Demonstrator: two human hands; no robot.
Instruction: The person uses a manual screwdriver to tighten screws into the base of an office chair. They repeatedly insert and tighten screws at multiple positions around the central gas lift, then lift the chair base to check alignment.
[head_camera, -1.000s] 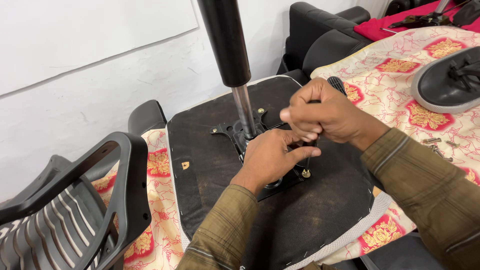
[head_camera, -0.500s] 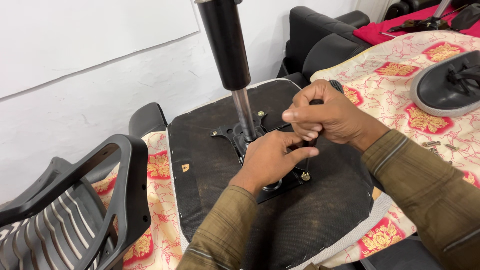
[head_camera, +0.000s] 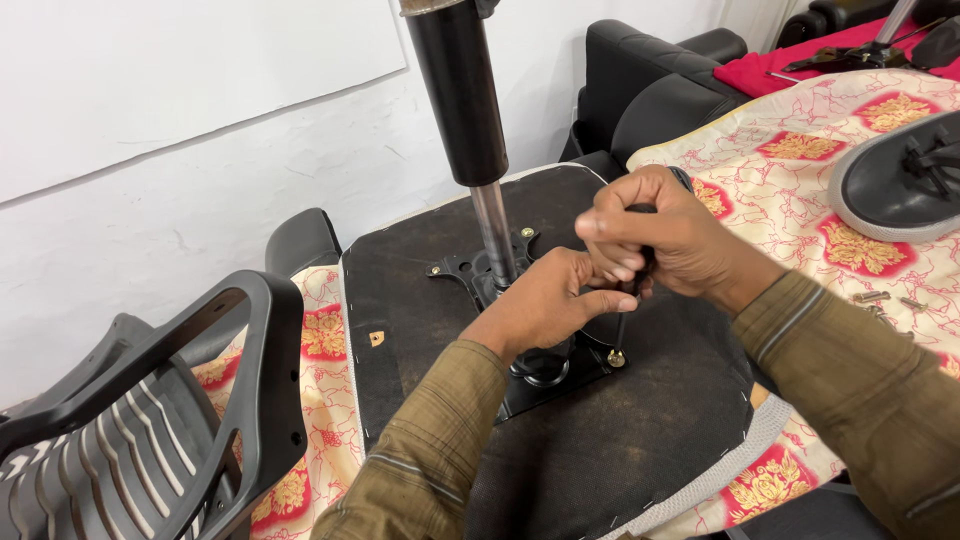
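— What is at centre frame?
— A black-handled screwdriver (head_camera: 628, 300), tip on a brass bolt (head_camera: 616, 357) of the black metal chair mechanism plate (head_camera: 560, 375).
— The hands?
— Right hand (head_camera: 665, 238) grip clamped on the handle; left hand (head_camera: 545, 305) steadies its shaft.
— Around them?
— The black upturned seat base (head_camera: 420, 300), a chrome-and-black gas cylinder (head_camera: 470, 120) above, a black plastic backrest (head_camera: 140, 420) lower left.

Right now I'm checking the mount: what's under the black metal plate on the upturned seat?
The black seat underside lies beneath the black metal plate. One brass bolt shows; the left hand hides the middle.
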